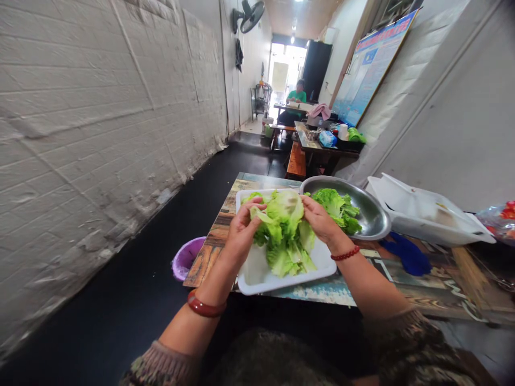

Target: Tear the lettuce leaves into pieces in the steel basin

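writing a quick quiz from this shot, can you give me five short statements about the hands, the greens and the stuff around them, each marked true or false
1. The left hand and right hand hold lettuce above the tray. True.
2. The bowl stands to the right of the tray. True.
3. The bowl holds tomatoes. False: it holds leafy greens.
4. The right hand's wrist has a watch on it. False: it has a beaded bracelet.
5. The bucket is lower than the tabletop, past its left edge. True.
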The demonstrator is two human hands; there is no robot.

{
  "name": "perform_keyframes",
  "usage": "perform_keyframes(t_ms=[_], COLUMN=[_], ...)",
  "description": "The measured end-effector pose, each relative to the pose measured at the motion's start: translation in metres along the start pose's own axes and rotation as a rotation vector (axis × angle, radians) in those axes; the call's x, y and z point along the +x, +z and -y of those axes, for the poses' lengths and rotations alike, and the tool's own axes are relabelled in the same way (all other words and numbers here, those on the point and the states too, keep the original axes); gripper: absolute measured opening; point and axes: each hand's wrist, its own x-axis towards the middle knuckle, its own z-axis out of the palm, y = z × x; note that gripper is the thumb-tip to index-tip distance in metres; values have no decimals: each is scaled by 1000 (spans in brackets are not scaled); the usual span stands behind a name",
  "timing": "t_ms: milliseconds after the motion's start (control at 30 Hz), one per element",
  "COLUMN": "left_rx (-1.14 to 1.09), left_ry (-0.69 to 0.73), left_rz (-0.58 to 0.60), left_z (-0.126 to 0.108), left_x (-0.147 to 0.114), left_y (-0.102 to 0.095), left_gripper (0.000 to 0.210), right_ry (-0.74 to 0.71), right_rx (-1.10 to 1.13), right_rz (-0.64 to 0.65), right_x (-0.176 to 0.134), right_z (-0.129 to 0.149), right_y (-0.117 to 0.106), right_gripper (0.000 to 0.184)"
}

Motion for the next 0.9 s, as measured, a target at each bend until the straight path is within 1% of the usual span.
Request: perform_keyframes(t_ms=[33,100,167,233,300,333,400,467,500,567,633,667,700,733,767,833,900], left_rx=[12,8,-23,-39,-29,-25,-37,-63,-68,-63,-52,-51,-53,-58,-62,-66,-61], left_ry=[-6,-19,-27,-7,5,-9,-72,-112,-120,-143,-188,-208,-219,-221,-221,-224,-231], left_rz=[69,132,111,64,51,64,105,103,78,17,-29,-45,-56,-68,-79,-95,-99], left_z=[-1,-1,0,3,6,6,6,6,5,6,7,8,9,10,11,13,13], left_x=[0,0,0,1,1,2,1,1,1,2,4,5,6,6,7,7,7], left_y=[2,5,7,7,6,6,5,5,5,5,5,5,6,6,6,7,7], left_gripper=[22,23,32,51,70,77,80,75,72,66,60,58,56,54,52,50,48], right_ry=[-4,14,23,-20,-79,-96,-103,-112,-130,-203,-317,-374,-421,-450,-455,-381,-266], right_rx=[-24,-27,9,10,-57,-108,-203,-278,-314,-403,-534,-613,-697,-783,-869,-1020,-1096], right_rz=[38,118,180,206,196,178,141,78,16,-170,-381,-464,-520,-539,-515,-370,-226], right_x=[-2,-8,-14,-19,-22,-23,-23,-21,-21,-18,-15,-12,-8,-4,0,5,5], right_z=[1,3,7,12,14,14,12,12,14,22,33,37,37,35,30,14,-1], right_y=[8,26,42,53,56,56,49,35,26,3,-24,-39,-55,-70,-85,-109,-121], right_gripper=[41,41,44,48,52,54,53,45,41,39,40,41,42,43,44,44,43])
